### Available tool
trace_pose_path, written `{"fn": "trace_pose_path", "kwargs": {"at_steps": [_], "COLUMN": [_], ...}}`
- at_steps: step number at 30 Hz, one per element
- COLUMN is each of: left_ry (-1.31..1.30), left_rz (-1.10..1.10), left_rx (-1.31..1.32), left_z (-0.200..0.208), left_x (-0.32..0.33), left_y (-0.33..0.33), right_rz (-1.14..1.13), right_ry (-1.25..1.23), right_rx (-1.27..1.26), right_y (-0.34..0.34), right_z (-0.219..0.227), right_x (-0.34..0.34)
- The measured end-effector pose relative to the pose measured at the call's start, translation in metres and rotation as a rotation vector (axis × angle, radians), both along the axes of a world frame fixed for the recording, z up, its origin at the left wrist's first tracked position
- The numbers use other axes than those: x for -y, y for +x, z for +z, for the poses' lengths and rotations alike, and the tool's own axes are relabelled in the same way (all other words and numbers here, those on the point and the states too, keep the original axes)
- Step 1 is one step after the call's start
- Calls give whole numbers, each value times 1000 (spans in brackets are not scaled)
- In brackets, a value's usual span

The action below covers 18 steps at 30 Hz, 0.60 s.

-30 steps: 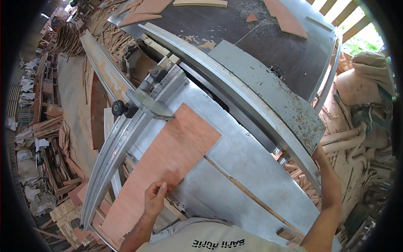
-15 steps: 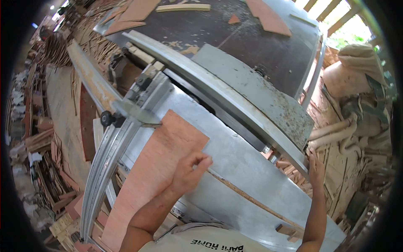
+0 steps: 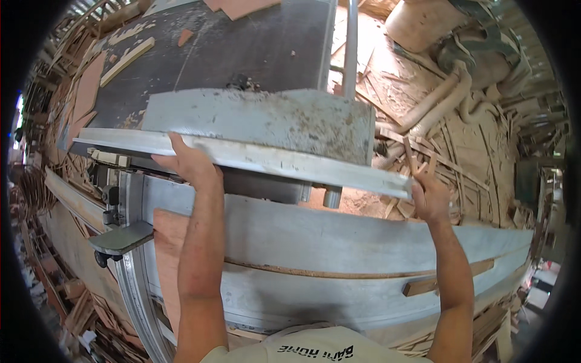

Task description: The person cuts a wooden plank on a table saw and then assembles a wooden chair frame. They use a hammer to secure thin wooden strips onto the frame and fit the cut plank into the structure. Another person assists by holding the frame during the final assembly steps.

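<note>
A long silvery metal fence [image 3: 260, 156] runs across the saw table in front of me. My left hand [image 3: 192, 162] holds its near edge left of the middle, thumb over the top; some fingers are hidden. Around the right end of the fence my right hand [image 3: 431, 196] is closed. Behind the fence, a stained grey metal plate [image 3: 266, 118] stretches along the dark saw table [image 3: 254, 51]. A reddish plywood board [image 3: 166, 242] lies on the grey sliding table [image 3: 327, 242], partly covered by my left forearm.
A clamp-like metal arm [image 3: 121, 238] reaches over the plywood's left edge. A short wooden block [image 3: 420, 285] sits at the near right. Offcuts [image 3: 417, 154] and sawdust cover the floor beyond the fence's right end, beside thick hoses [image 3: 445, 100]. A pale wood strip [image 3: 128, 62] lies on the dark table.
My left hand has gone from above the plywood to the fence and taken hold of it. My right hand stays at the fence's right end. The view has turned to the right.
</note>
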<state>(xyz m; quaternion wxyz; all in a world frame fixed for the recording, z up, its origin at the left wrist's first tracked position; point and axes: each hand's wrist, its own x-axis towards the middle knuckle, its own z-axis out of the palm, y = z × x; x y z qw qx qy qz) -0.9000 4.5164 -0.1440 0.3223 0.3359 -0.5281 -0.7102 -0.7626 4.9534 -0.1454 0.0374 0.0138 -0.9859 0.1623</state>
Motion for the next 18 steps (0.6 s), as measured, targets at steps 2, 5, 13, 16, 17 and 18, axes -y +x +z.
{"fn": "trace_pose_path", "kwargs": {"at_steps": [2,5,13,16,17,18], "left_ry": [59,-139,-198,-90,-127,-13], "left_rz": [-10,-77,-272,-189,-167,-182], "left_rx": [62,122,107,151,131,66], "left_z": [-5,-32,-37,-26,-21,-16], "left_x": [-1,17,31,34,32,31], "left_y": [-13,-47,-38,-50,-46,-43], "right_rz": [20,-52,-114,-105,-98,-141], "right_ry": [29,3,34,4,-9,8], "right_rx": [-57,-18,25,7,-3,19], "right_y": [-12,-45,-49,-50,-53,-53], "right_z": [-8,-2,2,-6,-10,-12], "right_x": [-8,-12,-18,-16,-16,-16]}}
